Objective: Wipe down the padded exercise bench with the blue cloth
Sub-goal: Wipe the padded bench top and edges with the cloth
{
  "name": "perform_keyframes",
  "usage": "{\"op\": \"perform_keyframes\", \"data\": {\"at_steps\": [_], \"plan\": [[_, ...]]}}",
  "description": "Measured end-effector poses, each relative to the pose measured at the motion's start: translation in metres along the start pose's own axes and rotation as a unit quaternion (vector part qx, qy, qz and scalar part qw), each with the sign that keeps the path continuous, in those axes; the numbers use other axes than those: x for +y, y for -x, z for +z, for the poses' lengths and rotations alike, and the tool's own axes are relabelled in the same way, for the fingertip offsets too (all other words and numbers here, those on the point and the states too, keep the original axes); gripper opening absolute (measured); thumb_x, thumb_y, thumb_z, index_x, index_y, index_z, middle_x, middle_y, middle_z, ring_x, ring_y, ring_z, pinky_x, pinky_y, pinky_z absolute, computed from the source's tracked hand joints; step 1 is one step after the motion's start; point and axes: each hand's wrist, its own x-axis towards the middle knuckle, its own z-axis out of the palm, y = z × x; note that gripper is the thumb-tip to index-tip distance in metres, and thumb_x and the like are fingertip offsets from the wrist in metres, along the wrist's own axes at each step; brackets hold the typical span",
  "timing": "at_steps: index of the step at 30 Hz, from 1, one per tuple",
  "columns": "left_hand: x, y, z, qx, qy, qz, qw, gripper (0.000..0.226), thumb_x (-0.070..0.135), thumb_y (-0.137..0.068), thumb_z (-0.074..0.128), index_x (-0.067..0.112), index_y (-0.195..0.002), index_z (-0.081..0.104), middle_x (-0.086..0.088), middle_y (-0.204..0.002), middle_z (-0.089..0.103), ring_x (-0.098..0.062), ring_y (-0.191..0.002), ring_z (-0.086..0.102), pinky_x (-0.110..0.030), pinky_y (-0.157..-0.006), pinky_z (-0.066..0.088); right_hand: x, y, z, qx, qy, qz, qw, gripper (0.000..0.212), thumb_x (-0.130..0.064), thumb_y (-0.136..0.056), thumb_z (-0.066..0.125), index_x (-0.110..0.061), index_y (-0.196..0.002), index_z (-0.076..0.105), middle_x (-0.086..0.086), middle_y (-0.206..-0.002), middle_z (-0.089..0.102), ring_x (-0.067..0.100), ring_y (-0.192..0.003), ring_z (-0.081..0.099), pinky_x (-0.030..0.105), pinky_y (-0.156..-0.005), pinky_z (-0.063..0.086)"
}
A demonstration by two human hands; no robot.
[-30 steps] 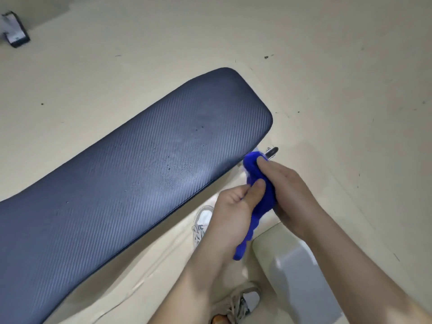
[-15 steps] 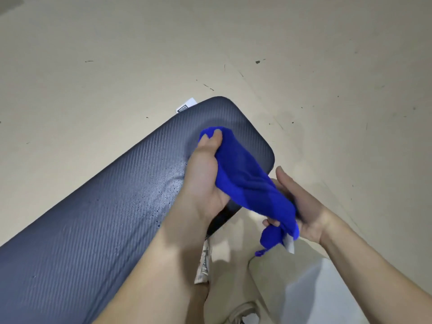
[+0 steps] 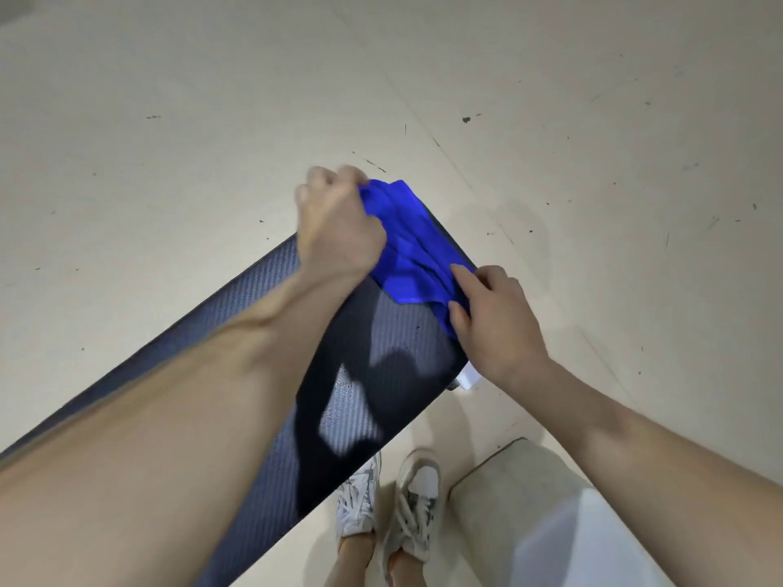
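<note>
Blue cloth [image 3: 413, 243] spread on the padded bench [image 3: 381, 374] end, left hand [image 3: 337, 224] fingers fisted on it, right hand [image 3: 493, 319] pinching it.

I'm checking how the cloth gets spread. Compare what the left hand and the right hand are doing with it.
The left hand is a closed fist bunching the blue cloth at the bench's far end; the right hand pinches its near edge with looser fingers. The left arm reaches across the pad; the right comes from the side. Both hold the same cloth on the bench.
</note>
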Motion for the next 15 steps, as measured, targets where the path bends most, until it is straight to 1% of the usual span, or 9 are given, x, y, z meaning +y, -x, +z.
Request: {"op": "perform_keyframes", "data": {"at_steps": [1,2,3,4,6,9,10,12,15], "plan": [[0.002,0.012,0.011,-0.036,-0.021,0.065,0.997,0.038,0.018,-0.085,0.058,0.022,-0.122,0.058,-0.007,-0.126,0.045,-0.027,-0.119,0.040,-0.028,-0.090,0.037,0.003,0.000,0.003,0.004,0.019,-0.007,1.000,0.040,-0.028,-0.096,0.047,-0.021,-0.135,0.046,0.008,-0.121,0.048,0.029,-0.105,0.045,0.041,-0.080,0.049],[0.002,0.020,0.023,-0.078,-0.046,0.100,0.991,0.036,0.026,-0.086,0.060,0.025,-0.121,0.058,-0.004,-0.124,0.045,-0.024,-0.118,0.039,-0.030,-0.088,0.039,0.006,-0.002,0.004,0.017,0.040,-0.011,0.999,0.038,-0.029,-0.096,0.048,-0.022,-0.133,0.048,0.007,-0.117,0.049,0.028,-0.103,0.047,0.039,-0.079,0.047],[-0.001,0.028,0.031,-0.112,-0.073,0.109,0.985,0.036,0.033,-0.087,0.061,0.027,-0.122,0.057,-0.002,-0.122,0.044,-0.022,-0.118,0.039,-0.032,-0.087,0.041,0.008,-0.003,0.007,0.035,0.060,-0.013,0.997,0.035,-0.029,-0.095,0.049,-0.022,-0.129,0.051,0.007,-0.111,0.051,0.028,-0.099,0.048,0.036,-0.078,0.042],[-0.007,0.032,0.036,-0.123,-0.088,0.110,0.982,0.036,0.036,-0.087,0.061,0.027,-0.122,0.056,-0.001,-0.121,0.045,-0.022,-0.117,0.041,-0.034,-0.085,0.042,0.007,-0.002,0.008,0.059,0.075,-0.012,0.995,0.030,-0.027,-0.095,0.051,-0.021,-0.124,0.055,0.006,-0.103,0.052,0.029,-0.095,0.050,0.036,-0.077,0.036],[-0.021,0.043,0.035,-0.112,-0.095,0.099,0.984,0.030,0.035,-0.087,0.061,0.024,-0.115,0.059,-0.002,-0.116,0.048,-0.025,-0.113,0.045,-0.036,-0.082,0.044,0.005,0.005,0.015,0.079,0.064,-0.003,0.995,0.025,-0.020,-0.092,0.055,-0.018,-0.116,0.060,0.007,-0.092,0.053,0.032,-0.086,0.053,0.037,-0.073,0.034],[-0.048,0.069,0.021,-0.133,-0.110,0.056,0.983,0.023,0.031,-0.085,0.062,0.024,-0.107,0.061,-0.002,-0.109,0.050,-0.027,-0.112,0.048,-0.036,-0.081,0.046,-0.007,0.028,0.030,0.025,-0.012,-0.029,0.999,0.027,-0.016,-0.091,0.054,-0.013,-0.117,0.062,0.012,-0.092,0.055,0.036,-0.080,0.057,0.037,-0.064,0.044],[-0.056,0.079,0.015,-0.140,-0.112,0.033,0.983,0.021,0.030,-0.083,0.062,0.026,-0.103,0.061,-0.001,-0.107,0.050,-0.026,-0.111,0.049,-0.035,-0.081,0.047,-0.013,0.038,0.034,0.000,-0.036,-0.042,0.998,0.029,-0.019,-0.092,0.051,-0.013,-0.118,0.061,0.012,-0.094,0.055,0.034,-0.080,0.057,0.036,-0.064,0.046],[-0.068,0.097,0.002,-0.149,-0.124,-0.014,0.981,0.020,0.031,-0.079,0.061,0.029,-0.098,0.057,0.002,-0.105,0.049,-0.026,-0.107,0.053,-0.035,-0.078,0.049,-0.025,0.059,0.047,-0.007,-0.034,-0.086,0.996,0.031,-0.027,-0.089,0.051,-0.015,-0.116,0.063,0.008,-0.087,0.054,0.028,-0.074,0.058,0.032,-0.059,0.048],[-0.082,0.115,-0.014,-0.165,-0.132,-0.112,0.971,0.026,0.040,-0.079,0.056,0.032,-0.103,0.050,0.003,-0.108,0.047,-0.029,-0.100,0.056,-0.034,-0.076,0.043,-0.040,0.079,0.064,-0.010,-0.009,-0.143,0.990,0.033,-0.023,-0.077,0.071,-0.016,-0.109,0.066,0.004,-0.077,0.053,0.023,-0.064,0.057,0.027,-0.045,0.045]]}}
